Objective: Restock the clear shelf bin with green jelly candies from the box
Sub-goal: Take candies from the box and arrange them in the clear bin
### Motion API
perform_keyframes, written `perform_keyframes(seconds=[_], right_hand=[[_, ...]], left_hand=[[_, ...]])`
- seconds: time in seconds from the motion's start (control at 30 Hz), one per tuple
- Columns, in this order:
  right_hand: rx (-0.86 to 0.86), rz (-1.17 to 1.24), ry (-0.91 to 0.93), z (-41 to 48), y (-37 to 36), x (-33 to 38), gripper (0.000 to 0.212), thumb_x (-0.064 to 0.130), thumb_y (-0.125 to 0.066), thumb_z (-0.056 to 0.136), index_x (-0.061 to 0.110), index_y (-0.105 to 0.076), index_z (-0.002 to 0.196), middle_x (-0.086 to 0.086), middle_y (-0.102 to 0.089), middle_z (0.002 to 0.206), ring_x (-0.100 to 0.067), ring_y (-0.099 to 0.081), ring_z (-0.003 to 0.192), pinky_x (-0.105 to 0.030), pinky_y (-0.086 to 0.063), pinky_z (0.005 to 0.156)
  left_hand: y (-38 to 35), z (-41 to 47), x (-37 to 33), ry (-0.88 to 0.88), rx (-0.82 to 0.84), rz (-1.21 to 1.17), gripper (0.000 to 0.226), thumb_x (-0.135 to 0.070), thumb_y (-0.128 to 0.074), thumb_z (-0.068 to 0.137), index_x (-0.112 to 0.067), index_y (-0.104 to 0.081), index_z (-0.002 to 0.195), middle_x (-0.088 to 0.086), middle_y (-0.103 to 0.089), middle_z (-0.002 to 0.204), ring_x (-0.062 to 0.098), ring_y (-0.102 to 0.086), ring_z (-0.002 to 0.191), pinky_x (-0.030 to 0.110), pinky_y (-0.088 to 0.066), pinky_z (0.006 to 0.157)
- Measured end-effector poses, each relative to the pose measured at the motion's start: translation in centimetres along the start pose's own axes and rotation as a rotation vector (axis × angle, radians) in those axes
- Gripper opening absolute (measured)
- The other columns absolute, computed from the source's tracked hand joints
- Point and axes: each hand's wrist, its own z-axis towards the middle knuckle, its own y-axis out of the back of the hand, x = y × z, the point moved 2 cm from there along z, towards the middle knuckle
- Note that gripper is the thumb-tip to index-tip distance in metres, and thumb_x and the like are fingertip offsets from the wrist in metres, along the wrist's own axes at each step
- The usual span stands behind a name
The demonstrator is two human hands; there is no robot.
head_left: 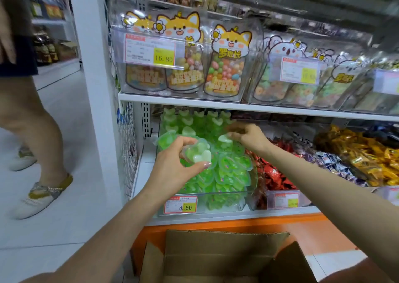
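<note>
Over the clear bin at mid-frame, the left hand is gripping a green jelly cup, nearer the front. The right hand is pinching a second cup farther back

You've got bright, even overhead light, with soft shadow under the upper shelf. Glare and smear on the clear pouch bins far right. Green jelly candies mid-frame are sharpest. Wide-angle skews the white post on the left.

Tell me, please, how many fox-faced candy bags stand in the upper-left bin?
3, in a row: left bag, middle bag, right bag; more may hide behind them.
</note>
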Motion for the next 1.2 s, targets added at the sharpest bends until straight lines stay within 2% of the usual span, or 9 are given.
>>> perform_keyframes(seconds=[0.13,0.23,0.37,0.47,0.57,0.67,0.9,1.03,1.2], right_hand=[[-0.114,-0.267,-0.005,-2.0,-0.7,0.7,0.042,0.055,-0.061,0.081,0.025,-0.067,0.108,-0.004,-0.068,0.102,-0.022,-0.061,0.097,-0.033,-0.048,0.084],[-0.122,-0.488,0.009,-2.6,-2.3,1.1,0.059,0.065,-0.059,0.077,0.020,-0.060,0.115,-0.011,-0.062,0.109,-0.029,-0.055,0.106,-0.035,-0.042,0.086],[-0.140,-0.447,0.070,-2.1,-3.3,1.0,0.049,0.048,-0.066,0.080,0.021,-0.058,0.119,-0.011,-0.060,0.115,-0.030,-0.052,0.113,-0.038,-0.039,0.096],[-0.107,-0.294,0.122,-2.0,-3.2,1.0,0.048,0.027,-0.068,0.079,0.024,-0.055,0.125,-0.002,-0.063,0.118,-0.028,-0.051,0.115,-0.041,-0.035,0.102],[-0.127,-0.320,0.118,-1.8,-3.1,0.7,0.055,0.037,-0.071,0.077,0.022,-0.054,0.127,-0.002,-0.062,0.122,-0.029,-0.050,0.116,-0.041,-0.035,0.102],[-0.123,-0.394,0.086,-1.3,-2.9,0.4,0.050,0.048,-0.071,0.075,0.024,-0.062,0.118,-0.006,-0.063,0.121,-0.030,-0.053,0.114,-0.039,-0.039,0.097],[-0.153,-0.146,0.202,1.6,-2.6,3.1,0.042,0.036,-0.080,0.070,0.023,-0.067,0.107,-0.001,-0.067,0.112,-0.019,-0.058,0.101,-0.033,-0.047,0.089],[-0.156,-0.202,0.240,3.6,-3.8,3.9,0.041,0.037,-0.082,0.068,0.024,-0.070,0.104,-0.003,-0.066,0.113,-0.021,-0.056,0.107,-0.033,-0.043,0.093],[-0.120,-0.297,0.251,5.1,-4.8,3.7,0.042,0.037,-0.081,0.068,0.022,-0.070,0.105,-0.002,-0.067,0.111,-0.023,-0.057,0.106,-0.037,-0.043,0.094]], left_hand=[[0.0,-0.1,-0.3,-0.018,-0.003,0.000,0.043,-0.027,-0.079,0.069,-0.028,-0.056,0.105,-0.019,-0.058,0.084,-0.015,-0.047,0.054,0.007,-0.035,0.053],[0.0,-0.2,-0.5,-0.024,-0.009,-0.005,0.042,-0.024,-0.080,0.069,-0.024,-0.059,0.106,-0.019,-0.054,0.073,-0.014,-0.047,0.054,0.006,-0.034,0.052],[0.0,-0.4,-0.6,-0.017,-0.011,-0.023,0.042,-0.023,-0.080,0.069,-0.022,-0.060,0.107,-0.019,-0.055,0.073,-0.012,-0.048,0.052,0.006,-0.034,0.051],[0.2,-0.4,-0.5,-0.012,-0.006,-0.023,0.042,-0.026,-0.080,0.069,-0.025,-0.059,0.106,-0.019,-0.056,0.078,-0.012,-0.048,0.053,0.007,-0.035,0.052],[0.4,-0.5,-0.4,-0.012,-0.005,-0.020,0.041,-0.027,-0.079,0.070,-0.028,-0.058,0.105,-0.019,-0.058,0.082,-0.012,-0.047,0.054,0.006,-0.035,0.053],[0.5,-0.5,-0.4,-0.010,-0.001,-0.014,0.043,-0.029,-0.079,0.070,-0.028,-0.058,0.107,-0.020,-0.058,0.085,-0.012,-0.047,0.056,0.007,-0.035,0.055],[1.0,-0.6,-0.2,0.002,-0.016,-0.037,0.039,-0.026,-0.079,0.071,-0.028,-0.058,0.104,-0.020,-0.057,0.078,-0.012,-0.048,0.055,0.006,-0.035,0.055],[1.6,-0.8,0.1,0.024,-0.034,-0.034,0.039,-0.025,-0.079,0.070,-0.026,-0.060,0.104,-0.018,-0.052,0.068,-0.010,-0.047,0.053,0.007,-0.033,0.052],[2.3,-1.0,0.0,0.014,-0.049,-0.025,0.038,-0.023,-0.079,0.071,-0.029,-0.057,0.101,-0.018,-0.051,0.068,-0.011,-0.048,0.054,0.005,-0.034,0.051]])
